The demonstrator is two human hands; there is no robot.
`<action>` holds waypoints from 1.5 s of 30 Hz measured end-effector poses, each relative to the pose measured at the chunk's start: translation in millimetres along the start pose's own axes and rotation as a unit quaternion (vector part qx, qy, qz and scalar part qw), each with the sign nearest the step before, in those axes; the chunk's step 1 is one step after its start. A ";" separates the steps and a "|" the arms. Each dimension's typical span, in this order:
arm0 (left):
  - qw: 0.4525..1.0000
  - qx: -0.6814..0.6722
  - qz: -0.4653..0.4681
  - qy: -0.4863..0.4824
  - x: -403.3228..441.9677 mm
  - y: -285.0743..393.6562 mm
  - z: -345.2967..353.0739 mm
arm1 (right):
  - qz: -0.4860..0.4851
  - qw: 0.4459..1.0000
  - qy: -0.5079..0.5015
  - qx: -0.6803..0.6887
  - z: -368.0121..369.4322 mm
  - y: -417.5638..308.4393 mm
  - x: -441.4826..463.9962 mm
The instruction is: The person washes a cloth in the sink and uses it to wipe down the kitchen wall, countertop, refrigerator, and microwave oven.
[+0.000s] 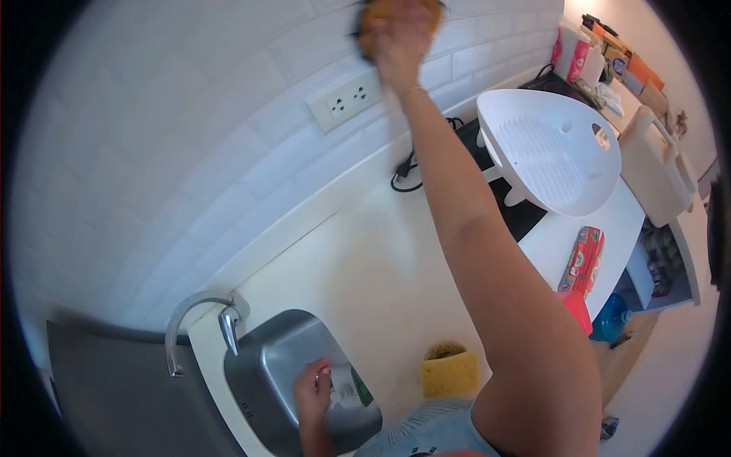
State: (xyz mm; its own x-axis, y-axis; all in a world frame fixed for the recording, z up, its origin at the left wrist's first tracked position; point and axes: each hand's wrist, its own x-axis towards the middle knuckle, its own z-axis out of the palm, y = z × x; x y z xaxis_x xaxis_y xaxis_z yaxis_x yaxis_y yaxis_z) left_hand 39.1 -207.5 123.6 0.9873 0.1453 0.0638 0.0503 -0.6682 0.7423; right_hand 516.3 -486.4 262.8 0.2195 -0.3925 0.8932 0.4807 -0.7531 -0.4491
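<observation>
High against the white tiled wall (pixel 263 91), my right hand (pixel 402 46) is closed on an orange cloth (pixel 379 17). Motion blurs the hand and cloth, and the top of the frame cuts them off. My right arm reaches up across the counter, above a wall socket (pixel 349 101). Over the steel sink (pixel 270 343), my left hand (pixel 311 390) hangs with its fingers curled in; nothing shows in them. Beside it, in the sink, lies a green and white item (pixel 360 387) whose kind I cannot make out. A yellow sponge (pixel 449 375) rests on the counter near my body.
A chrome faucet (pixel 196 301) arches by the sink. Along the wall lies a black cable (pixel 407 171). To the right, a white plastic basin (pixel 560 152) sits over a black cooktop (pixel 524 221), near a red box (pixel 585 259) and a beige jug (pixel 656 171).
</observation>
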 end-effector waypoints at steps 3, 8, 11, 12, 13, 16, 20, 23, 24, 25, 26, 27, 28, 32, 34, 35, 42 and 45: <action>0.997 -0.009 -0.071 -0.008 -15.8 -6.4 -3.6 | 0.107 0.993 -0.004 -0.051 -14.1 51.3 -38.0; 1.000 0.006 0.004 0.030 -18.2 -23.9 9.5 | 0.123 0.962 -0.108 -0.218 -0.9 34.2 -160.7; 0.999 0.026 0.021 0.024 -7.4 -11.3 10.6 | 0.077 0.970 -0.202 -0.109 -22.1 -50.8 -203.0; 0.999 0.029 0.021 0.025 -3.1 -6.1 9.3 | 0.071 0.972 -0.224 -0.030 -24.9 -68.1 -212.3; 0.998 0.036 0.038 0.023 0.7 -1.1 6.9 | 0.073 0.972 -0.222 -0.025 -28.9 -69.9 -208.4; 0.997 0.053 0.040 0.035 -2.4 4.4 -8.1 | 0.257 0.922 -0.233 0.175 -33.1 -57.5 -188.0; 0.997 0.035 -0.015 0.062 -25.6 -2.3 -25.4 | 0.341 0.920 -0.180 -0.067 -5.0 -16.1 -159.7; 0.996 0.063 -0.020 0.067 -38.6 -28.5 -19.5 | 0.161 0.969 -0.114 -0.146 6.3 -48.6 -187.9; 0.996 0.059 -0.020 0.070 -35.8 -25.7 -15.3 | 0.088 0.990 -0.105 -0.043 2.1 -69.4 -207.5; 0.996 0.041 -0.019 0.073 -30.3 -20.6 -13.1 | 0.085 0.981 -0.173 0.031 -13.9 -105.6 -219.8; 0.997 0.028 -0.018 0.075 -25.0 -15.3 -14.2 | -0.004 0.948 -0.317 -0.039 -23.1 -122.6 -239.7; 0.996 0.036 -0.015 0.081 -17.8 -8.3 -14.9 | -0.080 0.935 -0.341 -0.054 -27.6 -138.2 -256.3; 0.995 0.050 0.011 0.081 -9.8 -0.5 -15.4 | -0.078 0.938 -0.335 -0.046 -28.1 -145.7 -257.3; 0.994 0.064 0.040 0.081 2.6 3.1 -23.2 | -0.203 0.948 -0.239 0.063 -8.8 -152.1 -208.5; 0.994 0.075 0.032 0.073 2.6 0.4 -23.8 | -0.225 0.954 -0.197 0.030 -12.0 -164.7 -140.2; 0.994 0.087 0.021 0.065 2.4 -1.4 -23.6 | -0.196 0.959 -0.201 0.028 -15.5 -170.5 -103.8; 0.995 0.076 0.025 0.064 2.1 -9.1 -16.4 | -0.006 0.999 -0.024 0.020 -16.8 -86.7 -46.3; 0.993 0.098 0.045 0.045 -1.9 -12.3 -15.4 | 0.068 0.996 -0.002 0.050 -16.0 -83.5 -58.2</action>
State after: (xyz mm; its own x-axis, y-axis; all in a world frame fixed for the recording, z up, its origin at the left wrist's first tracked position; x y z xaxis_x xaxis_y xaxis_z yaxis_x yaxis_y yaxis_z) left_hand 34.3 -188.3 124.7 0.9721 0.1382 0.1895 0.0004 -0.8091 0.5877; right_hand 449.8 -409.2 247.9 0.2920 -0.4859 0.8238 0.5286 -0.6359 -0.5624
